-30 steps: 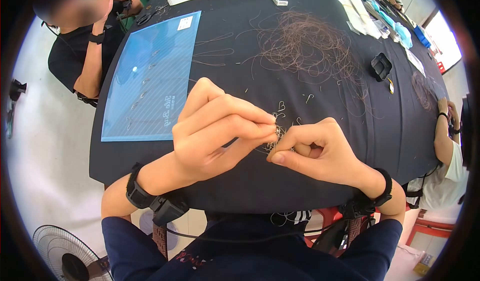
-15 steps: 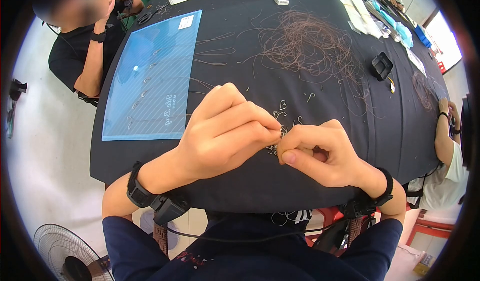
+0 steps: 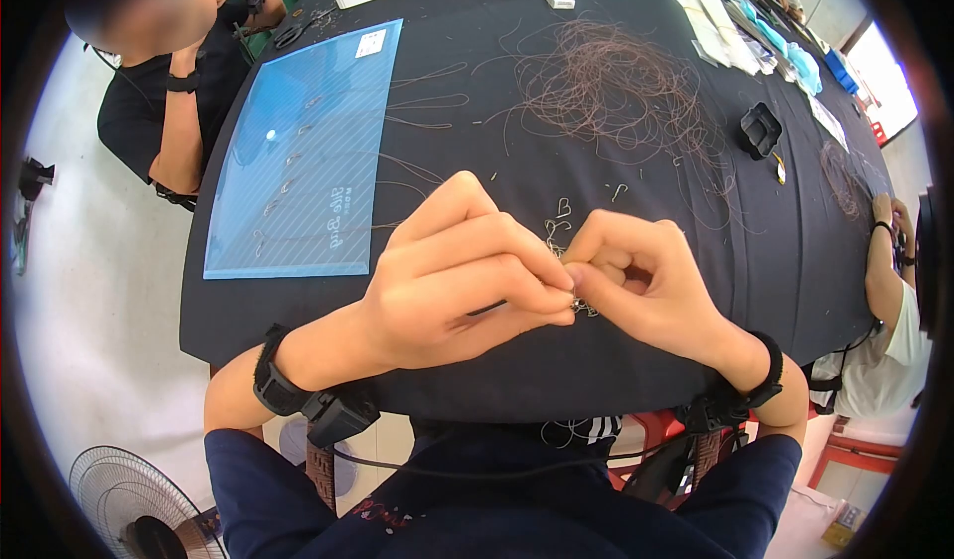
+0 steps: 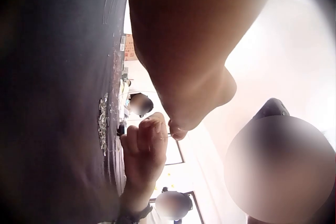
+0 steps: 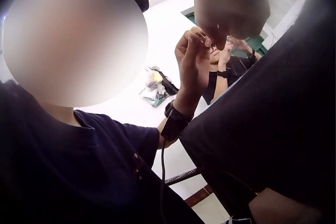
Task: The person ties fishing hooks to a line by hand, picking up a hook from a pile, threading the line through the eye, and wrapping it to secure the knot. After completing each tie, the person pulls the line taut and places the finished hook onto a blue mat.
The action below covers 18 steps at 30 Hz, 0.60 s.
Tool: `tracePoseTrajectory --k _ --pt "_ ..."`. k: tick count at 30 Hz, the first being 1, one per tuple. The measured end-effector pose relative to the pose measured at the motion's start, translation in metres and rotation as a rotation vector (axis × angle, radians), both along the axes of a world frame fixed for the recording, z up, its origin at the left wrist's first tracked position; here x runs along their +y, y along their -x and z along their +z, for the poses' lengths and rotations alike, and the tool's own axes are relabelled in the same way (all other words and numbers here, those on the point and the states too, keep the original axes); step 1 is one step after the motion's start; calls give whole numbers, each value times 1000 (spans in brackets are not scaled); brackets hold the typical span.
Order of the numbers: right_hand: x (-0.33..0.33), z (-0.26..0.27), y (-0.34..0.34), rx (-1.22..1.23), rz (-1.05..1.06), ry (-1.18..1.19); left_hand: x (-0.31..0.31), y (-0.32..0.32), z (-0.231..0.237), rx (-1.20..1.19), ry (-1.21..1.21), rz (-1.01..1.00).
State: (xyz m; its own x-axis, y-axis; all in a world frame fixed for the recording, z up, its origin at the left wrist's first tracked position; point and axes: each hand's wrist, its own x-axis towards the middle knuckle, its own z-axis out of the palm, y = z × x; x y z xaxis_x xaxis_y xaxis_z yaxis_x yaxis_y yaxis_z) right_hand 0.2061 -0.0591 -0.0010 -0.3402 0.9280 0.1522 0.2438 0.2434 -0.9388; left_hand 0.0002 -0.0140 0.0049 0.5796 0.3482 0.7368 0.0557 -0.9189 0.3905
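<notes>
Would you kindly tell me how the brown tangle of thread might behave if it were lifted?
The thread is probably floppy, since its strands lie in loose, wandering loops. It looks light for its spread, as the black cloth shows between strands. It may snag and rise as a clump, because the loops cross one another.

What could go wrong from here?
The left hand and right hand pinch a tiny thin piece; it might slip.
Loose hooks lie on the table below, so a dropped piece could get lost among them.
The brown thread lies in a loose tangle, so pulling a strand may knot it.
</notes>
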Motion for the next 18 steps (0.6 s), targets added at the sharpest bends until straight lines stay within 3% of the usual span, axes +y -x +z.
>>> tracePoseTrajectory --k 3,12,18 --pt "-1 7 1 -103 85 -1 1 0 1 -28 52 6" --pt "-4 6 2 -25 132 54 4 2 4 -27 38 123" --pt "-6 9 1 -29 182 -113 8 2 2 -4 25 148"
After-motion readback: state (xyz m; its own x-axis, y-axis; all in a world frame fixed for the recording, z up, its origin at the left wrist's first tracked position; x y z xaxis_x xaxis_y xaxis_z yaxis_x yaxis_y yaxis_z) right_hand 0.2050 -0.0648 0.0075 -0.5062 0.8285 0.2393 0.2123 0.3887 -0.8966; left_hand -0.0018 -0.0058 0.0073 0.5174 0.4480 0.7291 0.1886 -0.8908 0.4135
